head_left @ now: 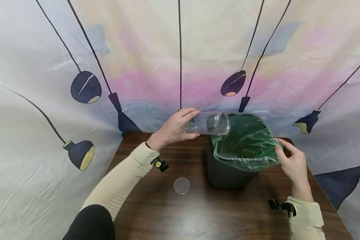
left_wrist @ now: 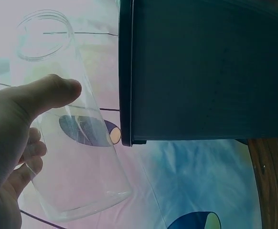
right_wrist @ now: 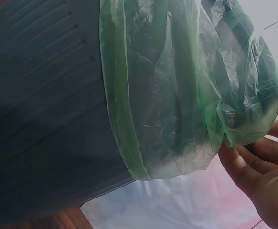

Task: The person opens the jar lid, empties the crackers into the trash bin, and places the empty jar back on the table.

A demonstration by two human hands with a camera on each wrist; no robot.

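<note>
My left hand [head_left: 177, 128] grips a clear plastic jar [head_left: 206, 123] around its base end. The jar lies on its side in the air, its uncapped mouth pointing right over the near-left rim of a dark trash bin [head_left: 229, 175]. In the left wrist view the thumb presses along the jar [left_wrist: 77, 167], which looks see-through with nothing inside. A thin green trash bag [head_left: 246, 141] lines the bin and folds over its rim. On the bin's right side my right hand [head_left: 294, 163] pinches the edge of the bag [right_wrist: 177, 95] between thumb and fingers.
A clear round lid [head_left: 181, 185] lies flat on the brown wooden table [head_left: 198, 216], left of the bin. Behind the table hangs a fabric backdrop [head_left: 156, 60] printed with dark lamps, close to the table's far edge.
</note>
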